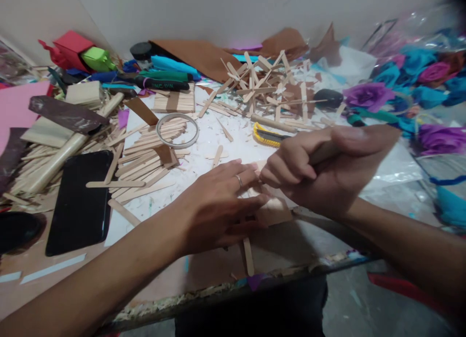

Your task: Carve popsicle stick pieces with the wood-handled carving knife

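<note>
Cluttered desk: left hand flat, pinning craft sticks; right hand fisted round a handle. A slip could strike the pinning fingers.

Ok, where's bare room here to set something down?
Barest: the white sheet between the tape ring and the yellow utility knife; the brown board at the near edge, right of the loose popsicle stick. Crowded: stick piles at left, stick crosses at the back, paper flowers at right.

A plain pale wall stands close behind the surface and meets a second off-white wall at the left corner. The surface's front edge is chipped and worn. Grey floor shows below, under soft, even light.
</note>
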Motion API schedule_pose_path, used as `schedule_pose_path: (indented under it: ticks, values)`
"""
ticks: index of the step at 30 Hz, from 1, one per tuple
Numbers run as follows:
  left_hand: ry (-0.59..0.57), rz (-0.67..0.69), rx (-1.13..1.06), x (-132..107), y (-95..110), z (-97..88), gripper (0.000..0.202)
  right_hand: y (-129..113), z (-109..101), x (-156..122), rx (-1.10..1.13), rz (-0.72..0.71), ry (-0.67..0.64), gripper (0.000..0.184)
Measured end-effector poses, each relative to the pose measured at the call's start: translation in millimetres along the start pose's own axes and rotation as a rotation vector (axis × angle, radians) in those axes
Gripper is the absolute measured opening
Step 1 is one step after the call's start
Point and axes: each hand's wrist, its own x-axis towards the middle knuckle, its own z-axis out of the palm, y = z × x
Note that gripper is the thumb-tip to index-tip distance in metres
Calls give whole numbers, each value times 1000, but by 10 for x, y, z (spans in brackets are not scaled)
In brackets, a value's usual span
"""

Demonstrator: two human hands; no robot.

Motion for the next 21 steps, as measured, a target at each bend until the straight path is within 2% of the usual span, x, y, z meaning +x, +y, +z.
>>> schedule_pose_path:
  ticks: [4, 8, 11, 18, 21]
  values:
    - [-3, 4, -5, 12, -2, -8, 35, 14, -67, 14, -37, -7, -57, 60]
    - [2, 16, 44, 26, 13, -25, 37, 146, -29, -29, 12, -32, -14, 59]
    - [-21, 6, 75, 34, 44, -57, 36, 212, 27, -46, 64, -125, 52, 59]
    - [-9, 32, 166, 0, 62, -77, 44, -65, -20, 9, 119, -317, 137, 69]
    - [41, 65, 156, -24, 32, -78, 41, -46, -70, 31, 158, -261, 140, 73]
